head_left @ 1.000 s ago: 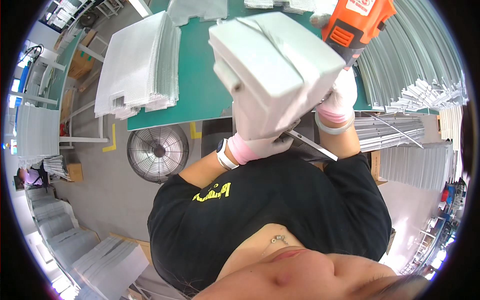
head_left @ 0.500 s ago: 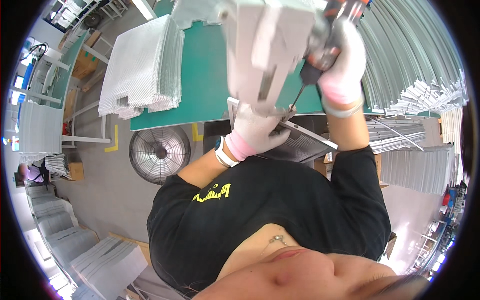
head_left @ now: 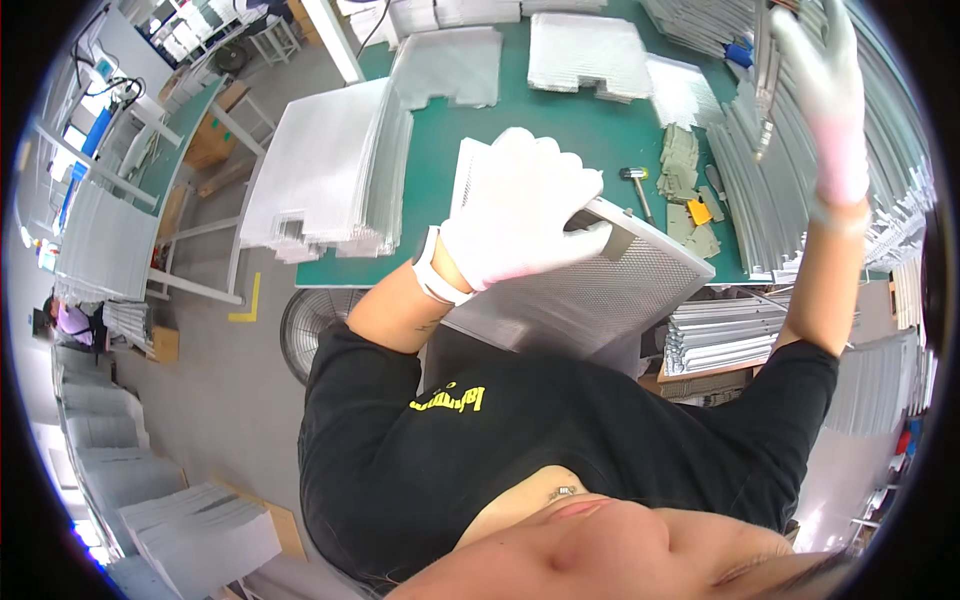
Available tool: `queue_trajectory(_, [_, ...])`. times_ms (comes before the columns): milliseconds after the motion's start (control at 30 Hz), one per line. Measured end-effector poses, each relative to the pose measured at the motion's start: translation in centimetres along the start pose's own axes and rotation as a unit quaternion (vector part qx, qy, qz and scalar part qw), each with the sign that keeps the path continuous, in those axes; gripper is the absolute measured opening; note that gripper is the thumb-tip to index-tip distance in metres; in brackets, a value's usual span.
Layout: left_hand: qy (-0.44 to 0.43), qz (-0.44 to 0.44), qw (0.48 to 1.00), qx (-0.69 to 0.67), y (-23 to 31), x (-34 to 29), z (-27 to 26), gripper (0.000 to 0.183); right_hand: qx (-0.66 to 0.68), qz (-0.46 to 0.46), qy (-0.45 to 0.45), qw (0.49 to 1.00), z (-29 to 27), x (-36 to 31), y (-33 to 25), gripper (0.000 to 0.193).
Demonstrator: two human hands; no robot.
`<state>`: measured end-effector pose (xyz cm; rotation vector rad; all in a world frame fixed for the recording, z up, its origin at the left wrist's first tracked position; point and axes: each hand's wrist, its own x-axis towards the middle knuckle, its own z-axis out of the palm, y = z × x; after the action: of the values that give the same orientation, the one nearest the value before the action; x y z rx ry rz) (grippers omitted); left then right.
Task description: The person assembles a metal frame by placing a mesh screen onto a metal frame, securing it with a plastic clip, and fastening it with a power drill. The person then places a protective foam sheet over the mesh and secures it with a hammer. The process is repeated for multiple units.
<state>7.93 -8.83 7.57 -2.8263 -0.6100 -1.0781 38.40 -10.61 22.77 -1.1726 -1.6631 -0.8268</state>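
Observation:
My left hand point(head_left: 525, 210), in a white glove, is closed on the upper edge of a framed grey mesh panel point(head_left: 610, 295). The panel is tilted in front of my body, over the near edge of the green table point(head_left: 450, 130). Gloved too, my right hand point(head_left: 825, 75) is raised at the upper right with its fingers apart. Beside those fingers is a slim metallic piece point(head_left: 766, 100), blurred, whose kind I cannot make out. No grip on it shows. Below it stand long grey metal strips point(head_left: 770, 200).
Stacked mesh sheets point(head_left: 320, 165) stand at the table's left, another stack point(head_left: 588, 55) farther back. A small mallet point(head_left: 637, 190) lies beside flat greenish pieces point(head_left: 680, 165) and a yellow piece point(head_left: 699, 211). Below left is a floor fan point(head_left: 305, 330).
The power screwdriver that was in my right hand is out of it, and that hand has moved up and right. The large pale blurred object above the panel has gone from view. My left hand stays on the panel.

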Motion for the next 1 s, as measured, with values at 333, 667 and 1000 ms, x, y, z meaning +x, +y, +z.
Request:
queue_trajectory(333, [0.173,0.052,0.976,0.119,-0.7,-1.6,-4.2,0.056,0.147,0.175,-0.332,0.915,-10.0,-14.3,-7.0,0.072])
queue_trajectory(667, [-0.215,-0.51,0.806,0.21,-11.5,-19.1,-6.9,0.082,0.124,0.322,0.327,0.88,-24.2,-3.0,2.3,0.043])
queue_trajectory(1000, [-0.246,-0.583,0.717,0.292,-10.5,-16.4,-8.2,0.084,-0.261,0.396,0.017,0.88,-20.9,8.6,16.4,0.051])
